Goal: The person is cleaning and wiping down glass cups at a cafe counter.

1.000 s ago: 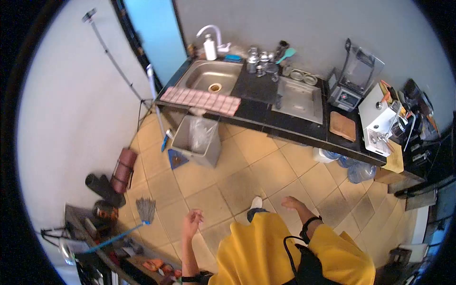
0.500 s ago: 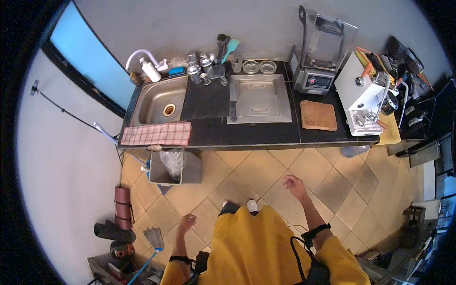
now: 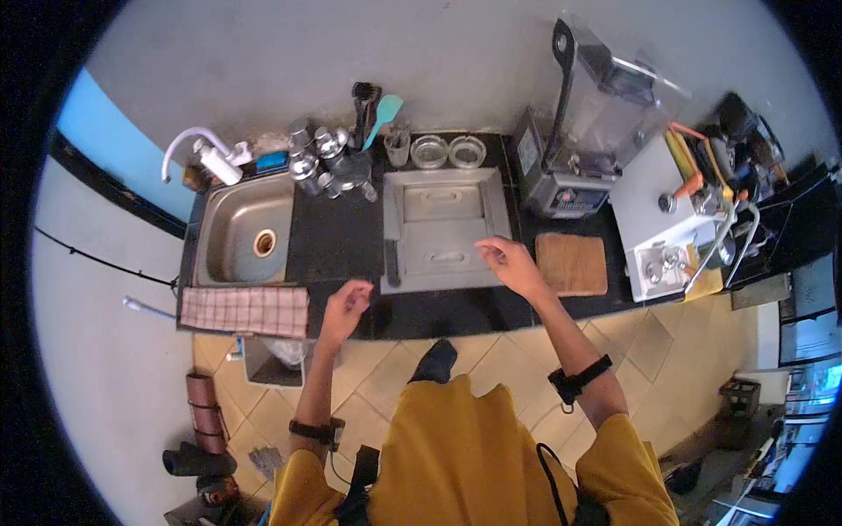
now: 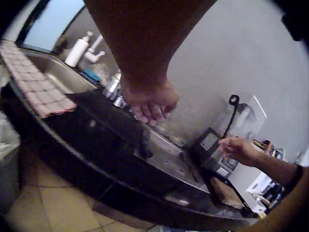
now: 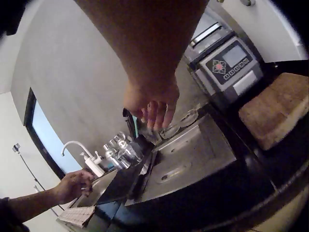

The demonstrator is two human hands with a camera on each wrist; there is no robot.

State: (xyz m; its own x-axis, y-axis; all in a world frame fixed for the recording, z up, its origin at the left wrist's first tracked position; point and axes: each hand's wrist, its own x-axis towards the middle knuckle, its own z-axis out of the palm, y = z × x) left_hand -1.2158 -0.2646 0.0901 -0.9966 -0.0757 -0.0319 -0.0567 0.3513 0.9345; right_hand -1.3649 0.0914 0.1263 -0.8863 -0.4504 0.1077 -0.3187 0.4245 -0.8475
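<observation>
Both hands hang empty above the front part of the black counter (image 3: 412,314). My left hand (image 3: 347,307), its fingers loosely curled, is between the checked cloth (image 3: 246,311) and the steel tray (image 3: 443,230). Over the tray's front right part is my right hand (image 3: 510,265), fingers loosely bent, with the brown board (image 3: 570,264) to its right. A dark-handled tool (image 3: 392,261) lies along the tray's left edge. In the left wrist view my left hand (image 4: 150,101) shows no object in it; the right wrist view shows my right hand (image 5: 152,101) holding nothing.
At the left is a sink (image 3: 246,230) with a faucet and white bottle (image 3: 219,164). Metal shakers (image 3: 303,162), a glass and two glass dishes (image 3: 430,152) stand along the wall. A blender (image 3: 570,193) and white coffee machine (image 3: 649,206) occupy the right. A bin (image 3: 259,364) is below.
The counter has come closer beneath me. Both hands have moved forward from above the floor to over the counter, still holding nothing.
</observation>
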